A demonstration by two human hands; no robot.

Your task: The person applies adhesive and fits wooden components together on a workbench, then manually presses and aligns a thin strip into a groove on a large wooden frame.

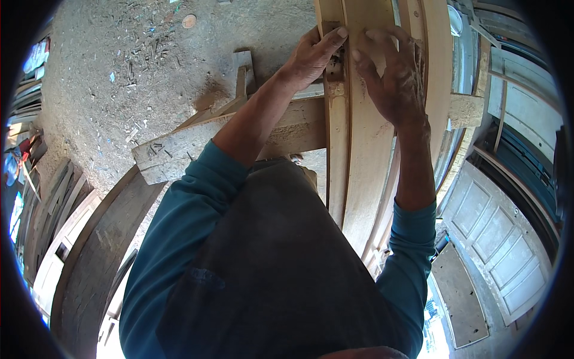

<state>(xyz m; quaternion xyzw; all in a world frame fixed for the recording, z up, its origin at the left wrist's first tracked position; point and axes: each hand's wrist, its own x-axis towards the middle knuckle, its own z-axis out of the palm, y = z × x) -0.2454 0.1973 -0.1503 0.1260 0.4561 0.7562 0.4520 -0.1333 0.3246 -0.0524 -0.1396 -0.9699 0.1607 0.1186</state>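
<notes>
Long wooden boards lie side by side, running away from me. At the left edge of the narrow board [338, 119], my left hand [308, 60] is closed, its thumb on the top face and its fingers partly hidden around the side. A dark recessed patch [336, 70] in the wood shows just below that thumb. My right hand [394, 84] hovers over or rests on the wide pale board [365, 155]; its fingers are bent and spread, with nothing seen in them. Whether all its fingertips touch the wood I cannot tell.
A rough crossbeam [293, 128] supports the boards, with several nails [158, 148] near its left end. Wood chips litter the concrete floor [119, 78]. To the left are a broad dark plank [101, 257] and stacked timber [54, 206]. A panelled door [499, 239] leans at the right.
</notes>
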